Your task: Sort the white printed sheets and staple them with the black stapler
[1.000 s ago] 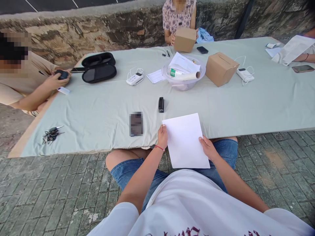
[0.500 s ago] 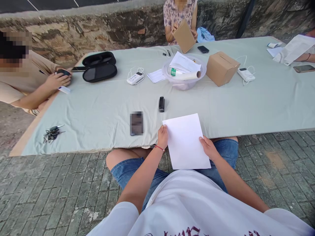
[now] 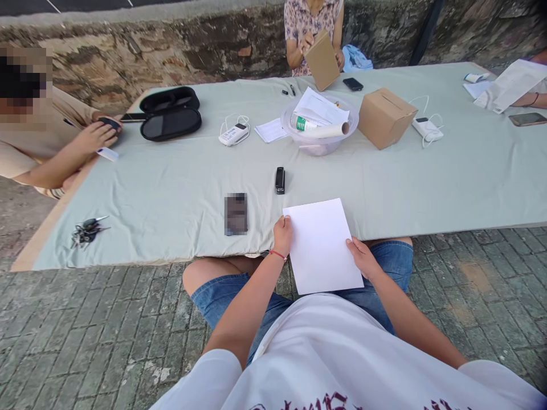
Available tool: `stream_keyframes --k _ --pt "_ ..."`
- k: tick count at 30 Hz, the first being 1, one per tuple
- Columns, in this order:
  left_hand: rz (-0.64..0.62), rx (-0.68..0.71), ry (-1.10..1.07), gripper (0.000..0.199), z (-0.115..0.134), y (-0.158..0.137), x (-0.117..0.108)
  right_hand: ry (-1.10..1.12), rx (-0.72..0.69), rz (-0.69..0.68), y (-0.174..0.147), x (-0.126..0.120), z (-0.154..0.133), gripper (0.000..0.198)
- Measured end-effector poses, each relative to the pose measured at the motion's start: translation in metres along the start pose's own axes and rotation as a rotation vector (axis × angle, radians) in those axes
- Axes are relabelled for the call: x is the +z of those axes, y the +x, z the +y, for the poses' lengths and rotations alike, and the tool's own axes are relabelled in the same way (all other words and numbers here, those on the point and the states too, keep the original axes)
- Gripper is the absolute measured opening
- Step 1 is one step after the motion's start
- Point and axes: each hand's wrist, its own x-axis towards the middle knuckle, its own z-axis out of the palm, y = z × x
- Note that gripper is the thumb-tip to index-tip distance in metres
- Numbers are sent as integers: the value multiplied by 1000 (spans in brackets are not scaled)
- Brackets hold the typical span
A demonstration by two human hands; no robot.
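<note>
Both hands hold a white sheet of paper [image 3: 323,247] over my lap, its far edge reaching over the table's front edge. My left hand [image 3: 282,234] pinches the left side near the far corner, with the thumb on top. On the right side, my right hand [image 3: 362,256] grips the edge, thumb over the paper and the other fingers partly hidden beneath it. The visible face of the paper looks blank. Just beyond it on the table lies a black stapler [image 3: 280,180]. A blurred dark flat item [image 3: 236,214] rests left of my left hand.
The cloth-covered table [image 3: 192,188] bears keys [image 3: 88,232], a black case [image 3: 171,123], white power banks with cables [image 3: 234,134], a plastic basin [image 3: 319,147] of papers and a cardboard box [image 3: 386,121]. Other people sit at the left, far side and right; one holds a carton [image 3: 322,61].
The paper has shifted very slightly in my hands, its near edge moving a little left. Across the table, the person's carton has turned somewhat.
</note>
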Motion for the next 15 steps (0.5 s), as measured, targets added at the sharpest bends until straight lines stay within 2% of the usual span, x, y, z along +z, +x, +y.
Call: stream_keyframes --k 10,13,15 --pt "-6 3 97 29 -2 9 6 -68 124 81 -2 -2 16 52" --pt "-1 24 134 29 -3 8 7 -245 96 88 -1 -1 18 52" --pt "0 52 143 30 -4 8 7 -494 84 64 -1 -4 15 49"
